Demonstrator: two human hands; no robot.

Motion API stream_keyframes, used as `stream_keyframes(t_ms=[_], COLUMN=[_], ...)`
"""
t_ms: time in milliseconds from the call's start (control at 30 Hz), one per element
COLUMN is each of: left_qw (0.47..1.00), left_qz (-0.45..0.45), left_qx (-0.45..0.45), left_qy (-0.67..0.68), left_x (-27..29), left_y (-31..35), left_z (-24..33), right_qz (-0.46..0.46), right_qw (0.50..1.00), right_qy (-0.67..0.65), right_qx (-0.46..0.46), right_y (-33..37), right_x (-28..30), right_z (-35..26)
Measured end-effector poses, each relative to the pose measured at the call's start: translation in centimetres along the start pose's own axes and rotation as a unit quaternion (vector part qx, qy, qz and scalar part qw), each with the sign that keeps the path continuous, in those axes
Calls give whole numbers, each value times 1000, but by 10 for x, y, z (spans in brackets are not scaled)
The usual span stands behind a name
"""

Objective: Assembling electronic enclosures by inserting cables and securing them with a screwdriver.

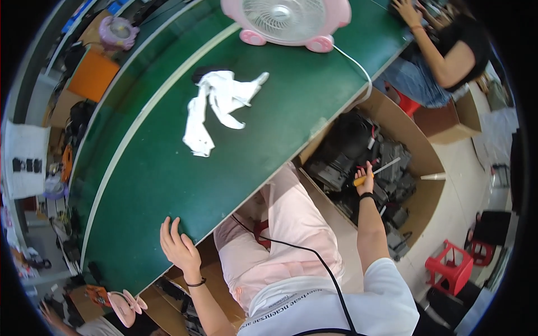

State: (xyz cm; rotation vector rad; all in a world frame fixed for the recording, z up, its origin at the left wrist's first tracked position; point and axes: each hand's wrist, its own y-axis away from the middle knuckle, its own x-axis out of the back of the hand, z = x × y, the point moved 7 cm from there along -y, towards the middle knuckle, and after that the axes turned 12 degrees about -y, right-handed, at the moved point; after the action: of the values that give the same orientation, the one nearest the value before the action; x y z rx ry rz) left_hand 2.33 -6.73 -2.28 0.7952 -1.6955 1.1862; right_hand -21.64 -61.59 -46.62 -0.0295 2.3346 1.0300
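Looks like you're barely started: your right hand [367,175] is wrapped round a screwdriver [359,181] at 3 o'clock, above a box [428,196] with loads of black parts [342,140] left, none picked up yet, while your empty left hand [180,247] sits loosely spread at 8.

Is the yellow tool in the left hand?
No, the right hand holds the yellow-handled tool over the cardboard box.

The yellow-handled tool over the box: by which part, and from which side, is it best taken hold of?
Best by its thick yellow handle, coming from the person's side, where the right hand holds it. The slim shaft points away toward the picture's upper right, so the handle likely gives the fuller grip.
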Motion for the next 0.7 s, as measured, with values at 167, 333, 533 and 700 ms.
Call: stream_keyframes(t_ms=[167,333,533,700], left_qw=[1000,1000,1000,993], left_qz=[5,8,18,57], left_qx=[9,14,15,-16], left_qy=[10,-1,21,102], left_x=[-6,1,0,11], left_y=[1,2,-1,-4], left_z=[2,-2,1,4], right_qz=[-4,-65,-124,-302], right_qw=[980,950,935,927], right_qy=[-148,15,12,-32], right_qx=[135,306,331,219], right_y=[-16,65,221,335], right_x=[-25,-97,-195,-239], right_z=[-47,-134,-217,-227])
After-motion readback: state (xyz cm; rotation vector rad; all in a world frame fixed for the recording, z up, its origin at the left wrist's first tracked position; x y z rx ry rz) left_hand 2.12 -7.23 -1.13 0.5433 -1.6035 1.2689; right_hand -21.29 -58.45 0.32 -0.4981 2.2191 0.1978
